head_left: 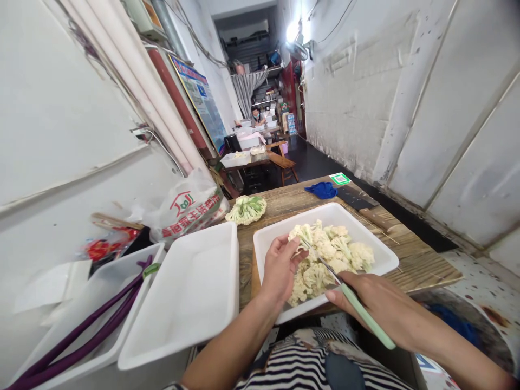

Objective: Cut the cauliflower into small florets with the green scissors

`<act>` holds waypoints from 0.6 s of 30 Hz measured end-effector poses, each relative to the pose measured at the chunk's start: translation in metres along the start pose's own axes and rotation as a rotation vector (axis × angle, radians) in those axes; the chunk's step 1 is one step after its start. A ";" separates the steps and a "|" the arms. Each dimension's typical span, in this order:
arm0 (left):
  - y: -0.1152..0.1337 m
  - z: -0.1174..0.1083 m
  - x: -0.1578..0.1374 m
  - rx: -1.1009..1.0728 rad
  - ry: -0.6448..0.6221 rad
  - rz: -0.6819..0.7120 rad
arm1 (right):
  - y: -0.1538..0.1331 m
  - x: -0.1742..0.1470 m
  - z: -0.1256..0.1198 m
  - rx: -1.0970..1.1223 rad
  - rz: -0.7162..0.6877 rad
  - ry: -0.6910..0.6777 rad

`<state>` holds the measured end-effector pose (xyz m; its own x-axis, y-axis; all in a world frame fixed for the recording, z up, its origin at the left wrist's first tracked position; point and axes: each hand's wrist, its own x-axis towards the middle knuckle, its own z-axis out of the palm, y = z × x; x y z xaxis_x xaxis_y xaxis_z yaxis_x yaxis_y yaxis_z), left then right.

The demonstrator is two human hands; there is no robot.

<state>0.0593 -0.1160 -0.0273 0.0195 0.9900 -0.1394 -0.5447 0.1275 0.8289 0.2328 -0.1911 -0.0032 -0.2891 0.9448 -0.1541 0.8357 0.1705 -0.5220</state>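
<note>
Farthest left, long purple eggplants (108, 329) lie in a white tray, with a second white tray (187, 292) just beside it. On the table (422, 262), a cauliflower piece (247, 209) rests beyond the left hand (279, 269), well out of its grasp. That hand pinches a floret (298, 233) between thumb and fingers over a plastic tub (388, 261); loose cauliflower florets (314, 275) fill the tub just right of these fingers and beyond the other hand. A narrow knife (368, 317) slants from the held floret, its tip there, to the right hand (371, 292), which is wrapped around the green handle. The hands are apart, the blade between them.
</note>
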 end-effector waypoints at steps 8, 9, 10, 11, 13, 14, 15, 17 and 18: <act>0.001 -0.001 -0.003 0.100 -0.016 -0.022 | -0.007 0.000 -0.005 0.021 0.004 -0.026; 0.001 -0.002 -0.003 0.098 -0.013 -0.024 | -0.007 -0.001 -0.005 0.023 0.001 -0.033; 0.000 -0.002 -0.003 0.094 -0.008 -0.022 | -0.008 -0.001 -0.005 0.026 -0.002 -0.035; 0.000 -0.002 -0.003 0.092 -0.004 -0.021 | -0.008 -0.001 -0.005 0.030 -0.004 -0.034; 0.000 -0.003 -0.003 0.090 -0.007 -0.031 | -0.009 0.000 -0.004 0.037 -0.006 -0.010; 0.000 -0.002 -0.003 0.088 -0.008 -0.041 | -0.009 0.001 -0.004 0.042 -0.005 0.000; 0.000 -0.002 -0.002 0.085 -0.009 -0.053 | -0.010 0.003 -0.003 0.049 0.002 0.002; 0.002 -0.002 -0.001 0.067 -0.005 -0.081 | -0.010 0.007 -0.001 0.070 0.032 -0.016; 0.003 -0.002 0.000 0.054 -0.002 -0.095 | -0.009 0.009 -0.001 0.091 0.047 -0.032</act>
<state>0.0557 -0.1160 -0.0255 0.0708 0.9734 -0.2177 -0.4940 0.2238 0.8401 0.2233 -0.1842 0.0004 -0.2661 0.9417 -0.2060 0.8034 0.0986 -0.5873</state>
